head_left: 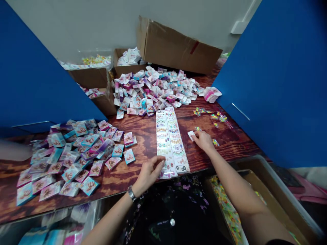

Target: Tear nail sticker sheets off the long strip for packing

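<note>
My left hand lies with bunched fingertips at the edge of two long white sticker strips on the wooden table. I cannot tell whether it grips them. My right hand pinches a small white card at the table's right side. Tiny colourful pieces lie scattered beyond it. A spread of printed nail-art packets sits to the left of the strips, and a bigger heap of packets lies farther back.
Blue panels rise on both sides of the table. Cardboard boxes with white packets stand along the back wall. A grey bin holding colourful pieces sits below the table's right edge, and more packets lie below the front-left edge.
</note>
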Tool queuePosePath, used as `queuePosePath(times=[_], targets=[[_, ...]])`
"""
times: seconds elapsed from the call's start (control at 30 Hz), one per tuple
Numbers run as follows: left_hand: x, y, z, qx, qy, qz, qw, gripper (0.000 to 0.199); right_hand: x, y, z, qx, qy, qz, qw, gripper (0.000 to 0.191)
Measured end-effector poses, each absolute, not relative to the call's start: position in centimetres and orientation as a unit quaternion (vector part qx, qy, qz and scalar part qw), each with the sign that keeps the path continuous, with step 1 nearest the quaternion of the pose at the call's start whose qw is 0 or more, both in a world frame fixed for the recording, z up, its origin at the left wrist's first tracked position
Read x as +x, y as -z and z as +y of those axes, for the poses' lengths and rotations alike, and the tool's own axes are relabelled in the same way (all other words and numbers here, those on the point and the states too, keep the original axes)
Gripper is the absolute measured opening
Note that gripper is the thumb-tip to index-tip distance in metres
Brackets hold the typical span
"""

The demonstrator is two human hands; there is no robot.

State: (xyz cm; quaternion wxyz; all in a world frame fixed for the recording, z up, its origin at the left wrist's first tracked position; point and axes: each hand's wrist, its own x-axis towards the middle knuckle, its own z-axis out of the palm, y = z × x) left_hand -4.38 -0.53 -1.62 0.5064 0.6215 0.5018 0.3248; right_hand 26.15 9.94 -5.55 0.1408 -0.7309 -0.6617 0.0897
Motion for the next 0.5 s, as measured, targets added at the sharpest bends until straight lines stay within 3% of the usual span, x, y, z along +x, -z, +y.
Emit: queuePosePath(times=[0.17, 0.27, 0.37, 0.5], targets=[[-4.4, 1.0, 0.9, 0.632, -0.328, 0.506, 0.487, 0.027, 24.4, 6.1, 9.1, -0.682, -0.098, -0.707, 0.161, 0.017], [-4.9, 0.5, 3.3, 0.644, -0.354, 0.503, 0.456, 0.025, 23.3, 7.2, 8.0, -0.646, -0.110, -0.712, 0.250, 0.023], [-5.6, 0.3, 7.2, 0.669, -0.368, 0.519, 0.384, 0.023, 22.8, 8.1, 7.2, -0.630, -0.119, -0.690, 0.336, 0.029], [-5.2, -0.2, 14.5, 0.734, -0.321, 0.548, 0.239, 0.025, 22.8, 8.2, 7.3, -0.619, -0.129, -0.688, 0.356, 0.032]])
